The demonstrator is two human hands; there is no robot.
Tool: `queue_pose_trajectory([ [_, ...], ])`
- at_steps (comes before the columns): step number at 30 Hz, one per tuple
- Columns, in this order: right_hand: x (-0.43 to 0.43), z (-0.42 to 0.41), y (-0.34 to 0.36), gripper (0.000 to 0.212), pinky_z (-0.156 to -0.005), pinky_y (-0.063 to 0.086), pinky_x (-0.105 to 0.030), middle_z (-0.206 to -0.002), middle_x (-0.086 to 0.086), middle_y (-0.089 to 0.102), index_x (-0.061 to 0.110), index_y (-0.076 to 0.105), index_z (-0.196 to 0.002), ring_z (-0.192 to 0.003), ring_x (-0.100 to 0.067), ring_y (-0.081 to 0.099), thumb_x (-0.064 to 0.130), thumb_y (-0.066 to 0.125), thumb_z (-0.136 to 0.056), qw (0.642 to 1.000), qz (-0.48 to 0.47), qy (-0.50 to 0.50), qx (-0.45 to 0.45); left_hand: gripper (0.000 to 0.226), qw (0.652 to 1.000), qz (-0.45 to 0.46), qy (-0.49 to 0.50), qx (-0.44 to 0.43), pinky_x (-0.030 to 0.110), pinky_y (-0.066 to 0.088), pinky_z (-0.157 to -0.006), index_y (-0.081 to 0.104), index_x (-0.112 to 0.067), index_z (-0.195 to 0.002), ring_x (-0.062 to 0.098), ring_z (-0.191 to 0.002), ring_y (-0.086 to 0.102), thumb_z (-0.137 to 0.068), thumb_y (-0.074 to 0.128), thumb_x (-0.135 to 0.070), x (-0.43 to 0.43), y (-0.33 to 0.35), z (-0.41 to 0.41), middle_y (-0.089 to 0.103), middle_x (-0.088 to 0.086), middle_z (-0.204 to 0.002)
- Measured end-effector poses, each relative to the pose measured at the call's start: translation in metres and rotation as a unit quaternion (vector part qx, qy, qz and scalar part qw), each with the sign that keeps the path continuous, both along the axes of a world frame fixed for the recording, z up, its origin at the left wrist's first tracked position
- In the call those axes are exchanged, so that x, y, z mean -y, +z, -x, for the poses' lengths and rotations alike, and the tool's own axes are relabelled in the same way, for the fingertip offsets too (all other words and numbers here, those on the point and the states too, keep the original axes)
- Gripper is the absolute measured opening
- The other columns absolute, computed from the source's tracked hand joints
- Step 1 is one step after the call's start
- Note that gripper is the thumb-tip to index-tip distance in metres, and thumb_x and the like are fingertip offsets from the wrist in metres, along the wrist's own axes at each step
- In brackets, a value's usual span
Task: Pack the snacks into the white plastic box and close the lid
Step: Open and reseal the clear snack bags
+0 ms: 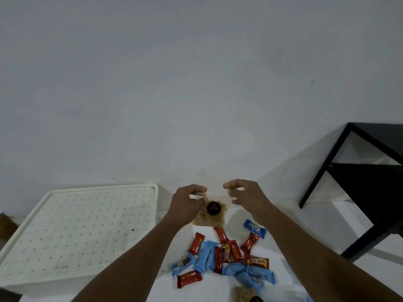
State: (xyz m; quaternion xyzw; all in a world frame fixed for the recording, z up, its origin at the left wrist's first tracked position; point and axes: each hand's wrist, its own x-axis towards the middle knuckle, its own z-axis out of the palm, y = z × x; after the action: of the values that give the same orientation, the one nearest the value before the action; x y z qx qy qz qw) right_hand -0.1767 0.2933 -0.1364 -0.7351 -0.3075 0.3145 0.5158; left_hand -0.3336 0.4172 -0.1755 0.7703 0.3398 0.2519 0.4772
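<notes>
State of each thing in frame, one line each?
white box: lid on, left of the snacks.
wrapped snacks: loose pile on the surface, outside the box.
clear snack pack: lying beyond the pile, outside the box.
left hand: fingers curled at the pack, grip unclear.
right hand: fingers curled near the pack, grip unclear.
</notes>
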Motion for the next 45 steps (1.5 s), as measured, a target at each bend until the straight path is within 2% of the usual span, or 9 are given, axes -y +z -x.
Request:
queue_pose_trajectory([
  [6, -0.045, -0.029, -0.051, 0.025, -0.095, 0.056, -0.042, -0.112, 0.006, 0.067, 0.030, 0.073, -0.086, -0.102, -0.014, 0.065, 0.008, 0.064, -0.087, 0.998, 0.047, 0.014, 0.043, 0.032, 0.998, 0.022, 0.010, -0.052, 0.024, 0.054, -0.092, 0.072, -0.020, -0.111, 0.012, -0.100, 0.068, -0.080, 0.078, -0.015, -0.036, -0.041, -0.027, 0.071, -0.004, -0.113],
  [12, -0.092, -0.054, -0.103, 0.024, -0.094, 0.056, -0.042, -0.113, 0.005, 0.066, 0.035, 0.070, -0.084, -0.098, -0.014, 0.067, 0.012, 0.065, -0.088, 0.994, 0.086, 0.031, 0.058, 0.031, 0.994, 0.064, 0.034, -0.084, 0.015, 0.052, -0.081, 0.072, -0.020, -0.111, 0.004, -0.087, 0.068, -0.081, 0.077, -0.016, -0.074, -0.095, -0.053, 0.069, -0.005, -0.113],
  [17, -0.117, -0.062, -0.136, 0.019, -0.095, 0.051, -0.032, -0.114, 0.007, 0.064, 0.026, 0.073, -0.094, -0.107, -0.014, 0.063, 0.011, 0.063, -0.089, 0.993, 0.107, 0.034, 0.035, 0.035, 0.990, 0.085, 0.036, -0.109, 0.019, 0.051, -0.083, 0.068, -0.023, -0.116, 0.014, -0.105, 0.064, -0.082, 0.074, -0.016, -0.089, -0.127, -0.060, 0.062, -0.006, -0.125],
  [22, -0.114, -0.055, -0.144, 0.022, -0.087, 0.041, -0.022, -0.113, 0.007, 0.060, 0.018, 0.072, -0.108, -0.100, -0.006, 0.053, 0.011, 0.061, -0.090, 0.991, 0.120, 0.013, 0.060, 0.037, 0.988, 0.030, 0.036, -0.146, 0.029, 0.044, -0.107, 0.068, -0.024, -0.118, 0.017, -0.126, 0.052, -0.082, 0.074, -0.019, -0.086, -0.133, -0.053, 0.049, 0.001, -0.137],
  [29, -0.059, -0.040, -0.105, 0.013, -0.097, 0.048, -0.032, -0.107, 0.006, 0.067, 0.019, 0.073, -0.094, -0.109, -0.014, 0.059, 0.012, 0.063, -0.088, 0.988, 0.142, 0.008, 0.057, 0.038, 0.979, 0.053, -0.030, -0.194, 0.027, 0.043, -0.102, 0.066, -0.023, -0.121, 0.019, -0.123, 0.056, -0.084, 0.073, -0.024, -0.043, -0.090, -0.026, 0.059, 0.000, -0.133],
  [33, -0.003, -0.024, -0.084, 0.016, -0.082, 0.052, -0.032, -0.103, 0.001, 0.071, 0.024, 0.073, -0.081, -0.097, -0.017, 0.063, 0.012, 0.064, -0.086, 0.984, 0.168, 0.022, 0.049, 0.037, 0.968, 0.065, -0.095, -0.221, 0.023, 0.048, -0.087, 0.067, -0.020, -0.119, 0.015, -0.108, 0.062, -0.084, 0.074, -0.029, 0.009, -0.072, -0.012, 0.066, -0.001, -0.114],
  [36, 0.051, -0.010, -0.078, 0.014, -0.087, 0.052, -0.034, -0.099, 0.005, 0.071, 0.022, 0.073, -0.079, -0.095, -0.015, 0.063, 0.013, 0.066, -0.086, 0.983, 0.177, 0.017, 0.046, 0.021, 0.963, 0.064, -0.143, -0.219, 0.023, 0.051, -0.082, 0.071, -0.014, -0.106, 0.009, -0.090, 0.062, -0.086, 0.071, -0.022, 0.058, -0.068, -0.008, 0.068, 0.000, -0.096],
  [40, 0.123, 0.000, -0.093, 0.024, -0.086, 0.054, -0.033, -0.092, 0.000, 0.072, 0.028, 0.068, -0.071, -0.090, -0.018, 0.065, 0.013, 0.060, -0.088, 0.972, 0.219, -0.027, 0.078, 0.019, 0.959, 0.058, -0.186, -0.206, 0.031, 0.051, -0.087, 0.069, 0.003, -0.101, 0.013, -0.091, 0.058, -0.086, 0.069, -0.009, 0.123, -0.086, -0.010, 0.069, 0.014, -0.099],
  [45, 0.199, 0.011, -0.130, 0.019, -0.072, 0.048, -0.027, -0.088, -0.012, 0.071, 0.000, 0.074, -0.090, -0.070, -0.014, 0.058, 0.017, 0.065, -0.086, 0.950, 0.292, -0.101, 0.046, 0.033, 0.948, 0.056, -0.226, -0.219, 0.013, 0.040, -0.080, 0.068, -0.008, -0.117, 0.013, -0.103, 0.060, -0.085, 0.072, -0.016, 0.185, -0.110, -0.015, 0.065, 0.006, -0.113],
])
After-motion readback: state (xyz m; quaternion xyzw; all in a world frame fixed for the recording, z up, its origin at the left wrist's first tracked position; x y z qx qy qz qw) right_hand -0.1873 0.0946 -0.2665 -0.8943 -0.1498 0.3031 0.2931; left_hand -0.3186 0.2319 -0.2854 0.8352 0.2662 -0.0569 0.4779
